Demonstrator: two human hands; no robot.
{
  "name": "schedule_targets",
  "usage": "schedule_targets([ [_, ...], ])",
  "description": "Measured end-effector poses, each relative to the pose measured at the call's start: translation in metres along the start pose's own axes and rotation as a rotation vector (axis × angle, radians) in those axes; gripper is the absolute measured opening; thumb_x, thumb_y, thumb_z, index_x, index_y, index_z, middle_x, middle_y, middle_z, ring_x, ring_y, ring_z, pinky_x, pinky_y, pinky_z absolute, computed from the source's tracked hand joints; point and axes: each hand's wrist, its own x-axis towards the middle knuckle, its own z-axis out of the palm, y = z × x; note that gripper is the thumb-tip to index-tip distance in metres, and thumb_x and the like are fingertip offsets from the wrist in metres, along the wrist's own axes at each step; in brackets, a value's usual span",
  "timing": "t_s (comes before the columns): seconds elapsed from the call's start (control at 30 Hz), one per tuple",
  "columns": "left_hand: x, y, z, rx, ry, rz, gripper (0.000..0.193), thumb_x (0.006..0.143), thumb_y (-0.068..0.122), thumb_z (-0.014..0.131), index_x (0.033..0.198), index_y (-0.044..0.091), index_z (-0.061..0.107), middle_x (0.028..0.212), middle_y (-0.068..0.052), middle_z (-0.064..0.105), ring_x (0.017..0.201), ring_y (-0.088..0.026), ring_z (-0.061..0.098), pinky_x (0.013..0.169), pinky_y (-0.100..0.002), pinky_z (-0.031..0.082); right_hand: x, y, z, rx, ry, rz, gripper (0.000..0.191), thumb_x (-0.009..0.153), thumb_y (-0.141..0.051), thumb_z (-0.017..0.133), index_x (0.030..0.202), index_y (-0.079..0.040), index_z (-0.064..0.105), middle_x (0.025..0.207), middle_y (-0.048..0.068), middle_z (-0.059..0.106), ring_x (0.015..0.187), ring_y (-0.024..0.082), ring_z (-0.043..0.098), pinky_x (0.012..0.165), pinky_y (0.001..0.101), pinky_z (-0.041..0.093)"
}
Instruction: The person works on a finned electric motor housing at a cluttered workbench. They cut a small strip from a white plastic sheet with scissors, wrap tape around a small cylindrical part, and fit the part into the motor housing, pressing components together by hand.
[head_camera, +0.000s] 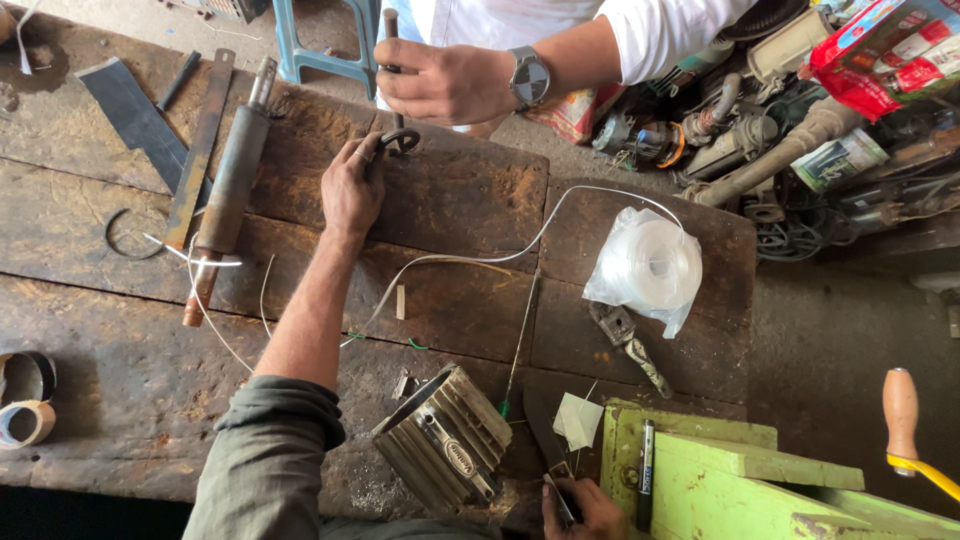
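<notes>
two hands: left hand (352, 185) grips metal ring (400, 141); right hand (590, 510) clenched around dark tool (553, 465).

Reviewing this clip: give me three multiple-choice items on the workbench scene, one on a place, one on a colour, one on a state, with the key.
1. Where does the ribbed motor housing lie?
A. at the near edge of the wooden bench
B. on the blue stool
C. under the plastic roll

2. What colour is the wooden block at lower right?
A. red
B. light green
C. black

3. What is the left hand doing?
A. resting flat and empty
B. gripping a hammer
C. pressing on a metal ring

Key: 1 A, the housing sits by the person's sleeve at the near edge. 2 B, its painted faces are pale green. 3 C, its fingers lie on the ring while a co-worker's hand holds a rod upright on it.
</notes>
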Motion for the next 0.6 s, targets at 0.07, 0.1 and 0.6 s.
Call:
schedule_targets([
  [0.07,0.0,0.0001,-0.0002,-0.007,0.006,0.009,0.028,0.099,0.006,0.066,0.127,0.009,0.07,0.112,-0.013,0.071,0.095,-0.037,0.07,0.079,-0.043,0.056,-0.0008,-0.0004,0.0,0.0,0.018,-0.006,0.015,0.075,-0.023,0.083,0.081,-0.009,0.079,0.066,0.006,0.074,0.058,0.017,0.078,0.052,0.031,0.062],
  [0.1,0.0002,0.0002,0.0001,-0.01,0.005,0.003,0.027,0.099,0.006,0.067,0.126,0.009,0.07,0.111,-0.013,0.071,0.094,-0.037,0.07,0.078,-0.043,0.056,-0.0005,-0.0004,-0.0002,-0.009,0.018,-0.004,0.016,0.074,-0.023,0.083,0.081,-0.009,0.079,0.066,0.006,0.074,0.058,0.017,0.078,0.052,0.0311,0.061],
  [0.6,0.0001,-0.0027,0.0024,0.013,0.003,-0.016,0.024,0.099,0.012,0.069,0.122,0.007,0.072,0.112,-0.012,0.072,0.092,-0.036,0.071,0.077,-0.043,0.056,0.0018,-0.0031,-0.0002,0.017,0.079,-0.071,0.014,0.071,-0.021,0.085,0.079,-0.011,0.08,0.063,0.005,0.072,0.054,0.016,0.076,0.049,0.0309,0.059],
])
